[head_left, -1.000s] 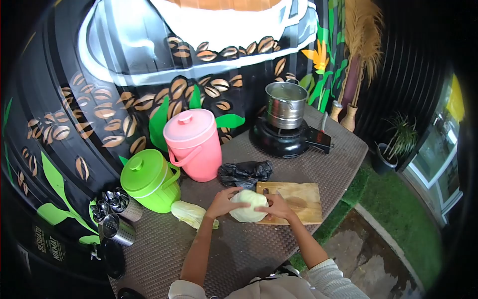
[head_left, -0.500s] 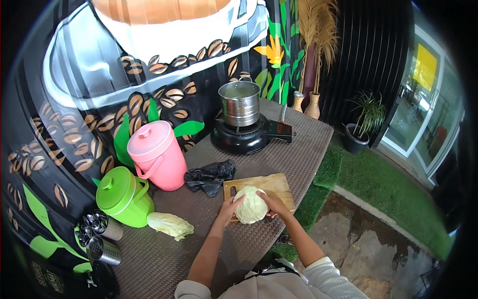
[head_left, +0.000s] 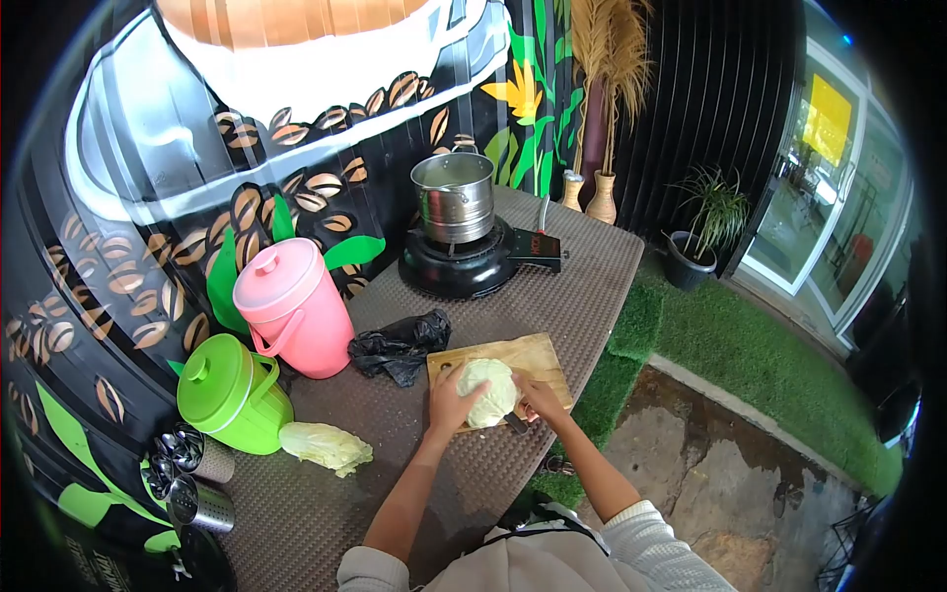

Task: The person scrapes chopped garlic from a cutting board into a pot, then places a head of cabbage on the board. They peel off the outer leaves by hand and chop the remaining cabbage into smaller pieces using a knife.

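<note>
A pale green cabbage (head_left: 488, 392) rests on the wooden cutting board (head_left: 545, 357). My left hand (head_left: 452, 400) is curled against the cabbage's left side and holds it. On the right side, my right hand (head_left: 539, 403) is closed beside the cabbage, low over the board's front edge. A dark, flat knife (head_left: 516, 423) sticks out from under its fingers toward the cabbage's base; most of it is hidden. To the left, a loose heap of cabbage leaves (head_left: 327, 447) lies on the table.
Behind the board are a crumpled black plastic bag (head_left: 400, 345) and a steel pot (head_left: 453, 197) on a black portable stove (head_left: 459, 266). Pink (head_left: 296, 316) and green (head_left: 237, 400) lidded jugs stand left, near metal utensil holders (head_left: 200, 503). The textured table (head_left: 582, 286) ends at right.
My left hand has shifted flatter onto the cabbage's left side. My right hand has come off the cabbage's top right to its lower right, and the knife now shows. The view has shifted slightly.
</note>
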Action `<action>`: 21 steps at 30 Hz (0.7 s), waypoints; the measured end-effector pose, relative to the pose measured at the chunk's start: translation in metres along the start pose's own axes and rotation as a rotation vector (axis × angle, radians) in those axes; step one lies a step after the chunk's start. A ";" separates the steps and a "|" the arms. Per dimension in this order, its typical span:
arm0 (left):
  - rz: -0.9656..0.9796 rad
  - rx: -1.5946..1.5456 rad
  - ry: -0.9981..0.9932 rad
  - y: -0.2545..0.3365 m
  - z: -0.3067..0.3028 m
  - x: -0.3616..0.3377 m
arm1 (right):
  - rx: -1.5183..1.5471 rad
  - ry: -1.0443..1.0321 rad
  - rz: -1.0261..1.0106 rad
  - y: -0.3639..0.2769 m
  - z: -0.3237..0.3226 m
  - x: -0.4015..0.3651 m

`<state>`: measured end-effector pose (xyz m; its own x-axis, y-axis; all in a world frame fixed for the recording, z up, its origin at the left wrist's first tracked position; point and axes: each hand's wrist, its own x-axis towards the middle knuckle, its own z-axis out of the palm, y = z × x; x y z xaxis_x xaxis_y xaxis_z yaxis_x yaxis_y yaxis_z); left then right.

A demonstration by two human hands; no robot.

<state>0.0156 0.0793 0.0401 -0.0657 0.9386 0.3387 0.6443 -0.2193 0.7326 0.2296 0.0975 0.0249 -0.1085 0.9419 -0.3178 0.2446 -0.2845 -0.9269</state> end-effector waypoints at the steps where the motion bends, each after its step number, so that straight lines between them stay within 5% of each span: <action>1: 0.000 0.001 -0.005 0.013 -0.006 -0.002 | 0.003 0.001 0.003 0.000 -0.001 -0.002; 3: 0.307 0.313 -0.109 0.034 -0.013 -0.006 | 0.056 -0.035 0.023 0.001 -0.003 -0.006; 4: 0.358 0.208 -0.103 0.020 -0.003 -0.002 | 0.059 -0.034 0.026 0.001 -0.005 -0.009; 10: 0.256 -0.114 -0.366 0.010 -0.012 0.012 | 0.160 -0.064 -0.034 0.008 -0.007 -0.020; 21: 0.329 -0.164 -0.400 0.007 -0.020 0.009 | 0.197 -0.012 -0.051 0.024 0.009 -0.031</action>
<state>0.0044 0.0810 0.0606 0.4349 0.8346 0.3381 0.4524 -0.5271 0.7193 0.2305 0.0602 0.0106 -0.1274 0.9543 -0.2703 0.0454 -0.2666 -0.9627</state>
